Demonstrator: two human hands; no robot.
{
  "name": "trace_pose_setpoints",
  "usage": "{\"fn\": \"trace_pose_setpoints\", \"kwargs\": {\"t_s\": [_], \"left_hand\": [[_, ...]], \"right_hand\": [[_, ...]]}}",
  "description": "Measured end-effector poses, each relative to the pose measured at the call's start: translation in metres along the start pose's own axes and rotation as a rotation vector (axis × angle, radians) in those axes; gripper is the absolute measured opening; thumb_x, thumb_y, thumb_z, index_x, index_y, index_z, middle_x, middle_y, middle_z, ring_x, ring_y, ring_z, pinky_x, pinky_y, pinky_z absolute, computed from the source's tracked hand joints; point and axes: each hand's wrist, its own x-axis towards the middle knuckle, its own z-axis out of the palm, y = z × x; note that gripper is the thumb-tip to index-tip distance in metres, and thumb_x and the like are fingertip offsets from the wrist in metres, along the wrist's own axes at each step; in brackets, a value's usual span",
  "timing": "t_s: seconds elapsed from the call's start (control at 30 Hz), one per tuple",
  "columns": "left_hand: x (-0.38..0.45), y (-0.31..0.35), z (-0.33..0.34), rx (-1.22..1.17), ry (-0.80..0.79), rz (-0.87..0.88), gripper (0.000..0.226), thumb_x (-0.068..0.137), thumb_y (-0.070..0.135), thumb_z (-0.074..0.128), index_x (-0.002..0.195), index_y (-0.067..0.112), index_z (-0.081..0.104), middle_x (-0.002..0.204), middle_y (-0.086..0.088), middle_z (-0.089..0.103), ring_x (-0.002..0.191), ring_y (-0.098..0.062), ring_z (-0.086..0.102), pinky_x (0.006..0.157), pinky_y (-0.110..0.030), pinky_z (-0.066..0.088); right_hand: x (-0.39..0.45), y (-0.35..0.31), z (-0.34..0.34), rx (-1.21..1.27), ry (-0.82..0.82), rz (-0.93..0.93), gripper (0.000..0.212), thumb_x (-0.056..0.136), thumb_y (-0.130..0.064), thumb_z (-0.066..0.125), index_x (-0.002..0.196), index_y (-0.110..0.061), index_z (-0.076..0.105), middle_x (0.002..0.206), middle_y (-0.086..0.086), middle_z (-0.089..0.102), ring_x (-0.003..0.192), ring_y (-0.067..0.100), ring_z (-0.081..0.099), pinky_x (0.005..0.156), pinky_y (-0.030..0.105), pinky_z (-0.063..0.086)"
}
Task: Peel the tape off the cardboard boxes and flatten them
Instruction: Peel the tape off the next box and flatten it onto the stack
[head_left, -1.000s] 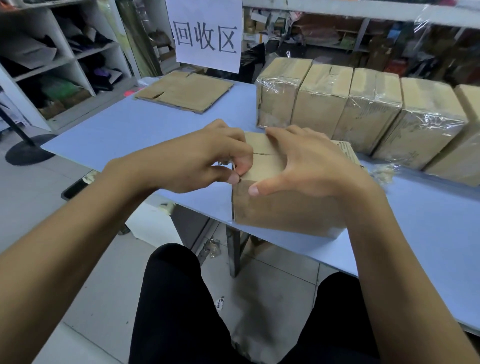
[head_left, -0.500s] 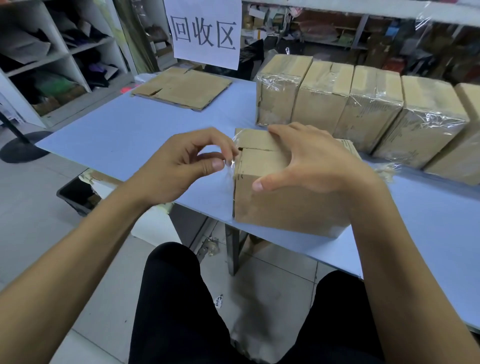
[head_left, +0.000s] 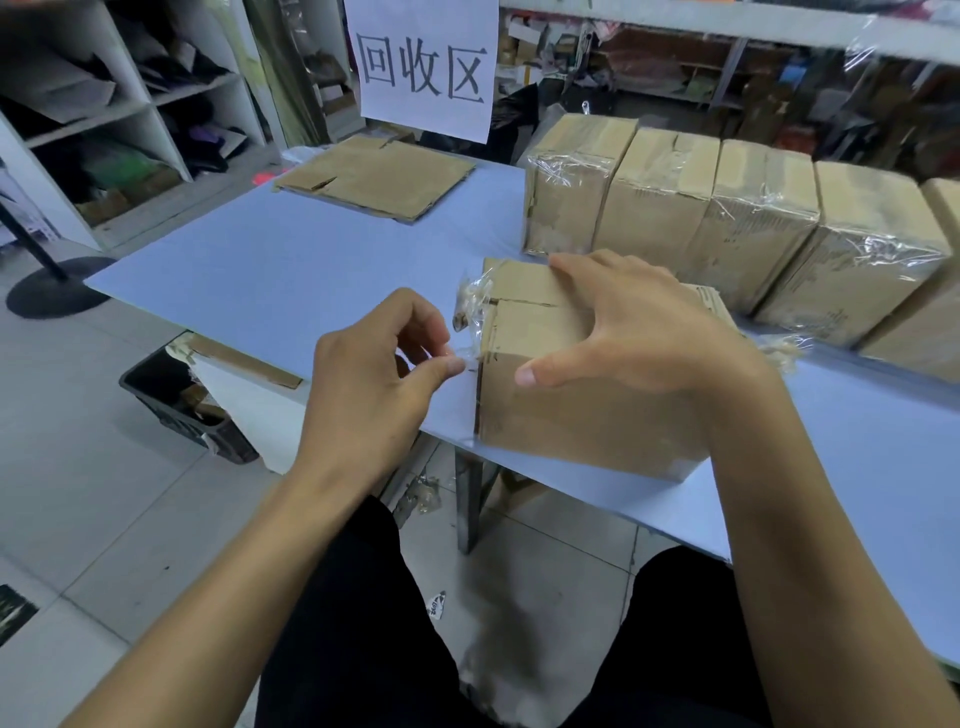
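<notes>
A brown cardboard box (head_left: 571, 415) stands at the near edge of the pale blue table (head_left: 322, 270). My right hand (head_left: 639, 327) lies spread over its top, fingers across the flap seam, thumb down the front face. My left hand (head_left: 379, 369) sits just left of the box and pinches a strip of clear tape (head_left: 470, 317) between thumb and forefinger. The tape hangs crumpled off the box's upper left corner, still stuck there.
A row of several taped, film-wrapped boxes (head_left: 727, 218) lines the table behind. Flattened cardboard (head_left: 379, 176) lies at the far left under a white paper sign (head_left: 426, 67). A black bin (head_left: 182, 395) sits on the floor by the table's left end, shelves beyond.
My left hand left the box's top edge and drew leftward with the tape, which has lifted off the left side. My right hand stayed pressed on the box top.
</notes>
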Motion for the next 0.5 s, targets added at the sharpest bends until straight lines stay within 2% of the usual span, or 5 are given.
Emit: {"fn": "trace_pose_setpoints", "kwargs": {"t_s": [0.17,0.23,0.33,0.43,0.5], "left_hand": [[0.017,0.004,0.004,0.028,0.009,-0.024,0.016,0.078,0.012,0.080,0.072,0.021,0.069,0.070,0.013,0.068,0.070,-0.009,0.064,0.067,-0.021,0.048],[0.022,0.003,0.007,0.056,0.031,-0.008,0.013,0.080,0.011,0.079,0.074,0.021,0.075,0.070,0.015,0.069,0.072,-0.003,0.066,0.074,-0.022,0.051],[0.036,-0.001,0.002,0.088,0.149,-0.024,0.006,0.082,0.014,0.078,0.080,0.018,0.075,0.076,0.017,0.068,0.073,-0.004,0.067,0.076,-0.029,0.053],[0.055,-0.002,-0.007,0.198,0.155,-0.096,0.025,0.079,0.033,0.083,0.080,0.020,0.062,0.076,0.014,0.062,0.072,-0.009,0.063,0.065,-0.030,0.046],[0.061,-0.001,-0.007,0.291,0.104,-0.127,0.033,0.079,0.041,0.082,0.075,0.020,0.056,0.071,0.010,0.060,0.074,-0.017,0.059,0.064,-0.031,0.042]], "right_hand": [[0.001,0.000,-0.002,0.005,0.010,0.021,0.111,0.064,-0.076,0.071,0.155,-0.027,0.030,0.145,-0.005,0.044,0.134,0.020,0.037,0.099,0.030,0.025],[0.002,0.001,-0.001,-0.003,0.017,0.028,0.110,0.064,-0.078,0.070,0.154,-0.027,0.032,0.144,-0.004,0.045,0.134,0.021,0.038,0.104,0.033,0.026],[0.002,0.000,0.002,-0.023,0.014,0.017,0.113,0.057,-0.083,0.063,0.151,-0.027,0.033,0.143,-0.004,0.045,0.132,0.023,0.039,0.108,0.037,0.027],[0.002,0.000,0.002,-0.016,0.007,0.018,0.114,0.057,-0.083,0.062,0.152,-0.027,0.033,0.144,-0.004,0.044,0.133,0.023,0.038,0.110,0.038,0.026],[0.003,0.000,0.000,-0.011,-0.005,0.024,0.114,0.058,-0.083,0.063,0.152,-0.027,0.032,0.145,-0.004,0.043,0.134,0.023,0.037,0.110,0.038,0.026]]}}
